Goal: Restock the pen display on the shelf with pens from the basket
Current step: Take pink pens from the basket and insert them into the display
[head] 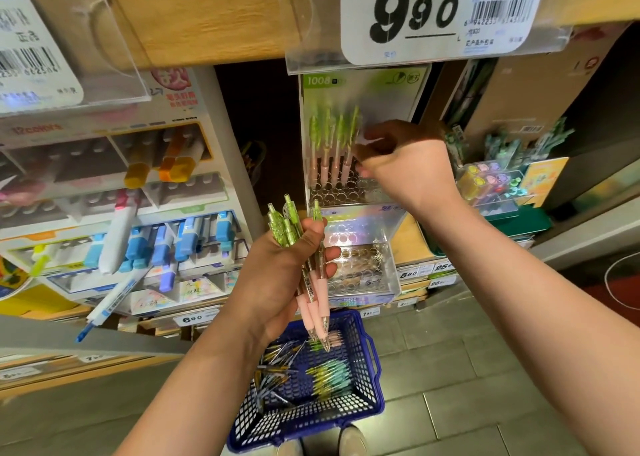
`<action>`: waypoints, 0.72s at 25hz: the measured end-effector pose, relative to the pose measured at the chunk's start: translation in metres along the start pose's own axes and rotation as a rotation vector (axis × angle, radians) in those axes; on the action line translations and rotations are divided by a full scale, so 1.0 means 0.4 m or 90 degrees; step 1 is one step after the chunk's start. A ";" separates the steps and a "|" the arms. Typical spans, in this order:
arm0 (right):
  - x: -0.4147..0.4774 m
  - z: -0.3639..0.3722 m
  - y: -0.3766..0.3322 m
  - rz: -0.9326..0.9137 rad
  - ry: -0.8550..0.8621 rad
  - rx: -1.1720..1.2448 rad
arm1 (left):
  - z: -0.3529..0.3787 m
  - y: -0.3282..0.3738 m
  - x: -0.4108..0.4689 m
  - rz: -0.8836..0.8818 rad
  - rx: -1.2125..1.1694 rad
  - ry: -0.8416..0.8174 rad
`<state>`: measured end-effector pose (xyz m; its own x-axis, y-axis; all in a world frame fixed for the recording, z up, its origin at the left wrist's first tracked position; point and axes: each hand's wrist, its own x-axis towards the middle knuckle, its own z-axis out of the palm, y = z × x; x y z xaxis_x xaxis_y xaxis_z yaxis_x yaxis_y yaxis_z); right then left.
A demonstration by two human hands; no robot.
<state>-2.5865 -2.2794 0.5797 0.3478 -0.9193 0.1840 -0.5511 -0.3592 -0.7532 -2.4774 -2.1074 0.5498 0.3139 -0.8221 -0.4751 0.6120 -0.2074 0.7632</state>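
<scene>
A: What's nearest?
B: A blue plastic mesh basket [360, 403] of loose pens on the floor. Above it the left hand [277, 275] clamps a bunch of green-and-pink click pens [313, 282].
A: Farther?
B: The right hand [401, 164], fingers pinched, at the clear holed pen display [349, 196] marked "1008", four pens standing. Overhead tag [415, 15]: "990".
</scene>
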 end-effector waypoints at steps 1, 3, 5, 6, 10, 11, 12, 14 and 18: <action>-0.014 -0.008 -0.005 0.066 -0.042 0.057 | 0.002 -0.002 0.002 0.006 0.000 -0.002; -0.057 -0.020 -0.019 0.172 -0.188 0.174 | 0.006 -0.006 0.004 0.024 0.010 -0.009; -0.102 -0.017 -0.037 0.200 -0.350 0.205 | 0.010 -0.012 0.001 0.052 0.043 -0.027; -0.116 -0.010 -0.043 0.214 -0.397 0.228 | 0.010 -0.015 0.001 0.070 0.062 -0.039; -0.123 -0.008 -0.057 0.298 -0.465 0.271 | -0.001 -0.030 -0.007 0.111 0.125 -0.044; -0.122 -0.011 -0.059 0.308 -0.490 0.262 | -0.004 -0.035 -0.010 0.109 0.131 -0.041; -0.123 -0.013 -0.060 0.312 -0.509 0.254 | -0.006 -0.039 -0.015 0.105 0.129 -0.041; -0.129 -0.014 -0.063 0.306 -0.503 0.243 | -0.010 -0.043 -0.021 0.096 0.105 -0.051; -0.106 -0.022 -0.072 0.240 -0.303 0.255 | -0.012 -0.045 -0.022 0.033 0.051 -0.030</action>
<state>-2.5919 -2.2313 0.5992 0.5312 -0.7672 -0.3596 -0.4107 0.1381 -0.9012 -2.4877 -2.0939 0.5381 0.3079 -0.8568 -0.4137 0.5351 -0.2036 0.8199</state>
